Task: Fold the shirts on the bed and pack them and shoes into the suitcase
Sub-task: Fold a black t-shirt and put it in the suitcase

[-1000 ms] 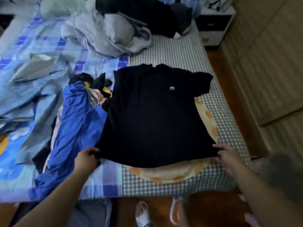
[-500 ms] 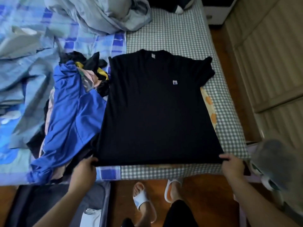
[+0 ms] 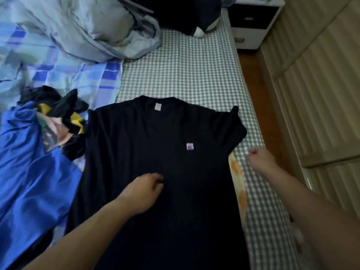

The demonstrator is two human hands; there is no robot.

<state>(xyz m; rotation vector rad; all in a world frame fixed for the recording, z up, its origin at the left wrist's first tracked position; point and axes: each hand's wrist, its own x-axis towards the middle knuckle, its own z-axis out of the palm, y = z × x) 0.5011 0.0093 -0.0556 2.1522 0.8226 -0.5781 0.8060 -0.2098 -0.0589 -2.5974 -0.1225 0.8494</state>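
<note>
A black shirt (image 3: 155,152) lies flat, front up, on the bed with its collar away from me and a small logo on the chest. My left hand (image 3: 144,190) rests on the middle of the shirt with its fingers curled down onto the fabric; whether it pinches the cloth is unclear. My right hand (image 3: 259,158) hovers blurred over the checked sheet (image 3: 185,65), just right of the shirt's right sleeve, fingers curled and holding nothing. Neither suitcase nor shoes are in view.
A blue garment (image 3: 29,172) and a black-and-yellow one (image 3: 64,110) are heaped left of the shirt. An orange-patterned cloth (image 3: 236,172) peeks out under its right edge. A crumpled duvet (image 3: 87,26) lies at the back, a nightstand (image 3: 253,22) and wardrobe (image 3: 321,94) to the right.
Both hands have let go of the shirt's bottom hem. My left hand moved up onto the middle of the shirt and my right hand moved up beside the right sleeve.
</note>
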